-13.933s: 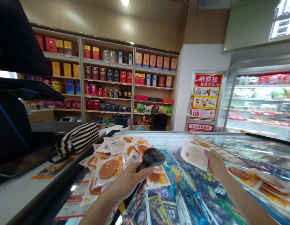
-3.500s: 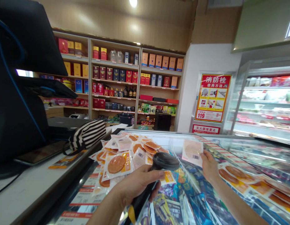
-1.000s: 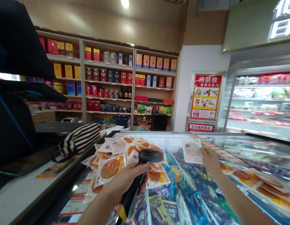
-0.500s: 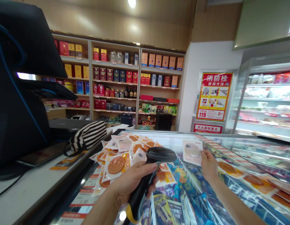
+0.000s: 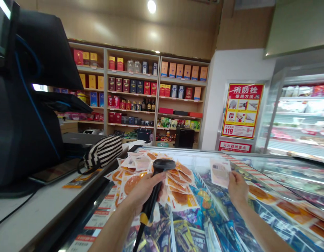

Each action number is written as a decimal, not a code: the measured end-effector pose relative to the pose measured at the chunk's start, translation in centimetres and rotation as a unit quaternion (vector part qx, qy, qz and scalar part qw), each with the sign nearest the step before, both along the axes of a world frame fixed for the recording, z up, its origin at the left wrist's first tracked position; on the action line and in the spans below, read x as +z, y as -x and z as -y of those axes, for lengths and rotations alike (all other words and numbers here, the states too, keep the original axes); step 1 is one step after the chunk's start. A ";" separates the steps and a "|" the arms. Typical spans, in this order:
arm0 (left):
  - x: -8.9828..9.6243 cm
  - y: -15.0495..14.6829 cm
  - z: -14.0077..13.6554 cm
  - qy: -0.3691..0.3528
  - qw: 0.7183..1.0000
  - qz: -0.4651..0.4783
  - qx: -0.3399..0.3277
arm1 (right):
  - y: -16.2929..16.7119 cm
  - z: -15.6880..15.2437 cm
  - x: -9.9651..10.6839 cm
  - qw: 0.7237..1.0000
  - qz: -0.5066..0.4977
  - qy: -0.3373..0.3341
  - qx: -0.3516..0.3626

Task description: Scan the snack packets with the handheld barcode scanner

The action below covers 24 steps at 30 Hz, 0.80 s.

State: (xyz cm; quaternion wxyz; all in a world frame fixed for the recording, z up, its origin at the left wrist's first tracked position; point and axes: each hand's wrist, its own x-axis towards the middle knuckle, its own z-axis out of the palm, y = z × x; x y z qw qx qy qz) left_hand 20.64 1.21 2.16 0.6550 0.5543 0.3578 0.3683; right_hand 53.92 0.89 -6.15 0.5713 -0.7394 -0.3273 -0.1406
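Observation:
My left hand (image 5: 146,190) is wrapped round the handle of a black barcode scanner (image 5: 151,201) with a yellow band near its base. The scanner's head is above a pile of flat packets (image 5: 181,197), each with a round orange-brown slice inside. In my right hand (image 5: 237,187) a clear-and-white flat packet (image 5: 220,173) is pinched by its right edge, with its pale back towards me. It hangs over the freezer's glass top (image 5: 198,164), apart from the scanner. More slice packets (image 5: 258,192) lie on the glass to the right of my right hand.
Colourful wrapped goods (image 5: 193,231) fill the chest freezer under the glass. At the left a checkout terminal (image 5: 33,105) stands on a white counter, near a striped pouch (image 5: 106,150) and a dark phone (image 5: 55,170). Shelves of boxes (image 5: 132,85) line the back wall.
My left hand has drawn the scanner leftward, away from the packet in my right hand, uncovering more of the pile. The right hand still holds its packet. The view has shifted slightly.

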 end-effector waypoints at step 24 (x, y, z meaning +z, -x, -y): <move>-0.7 2.6 -3.5 -0.022 0.982 -0.036 0.183 | 7.1 -7.7 0.3 0.941 0.114 0.091 0.304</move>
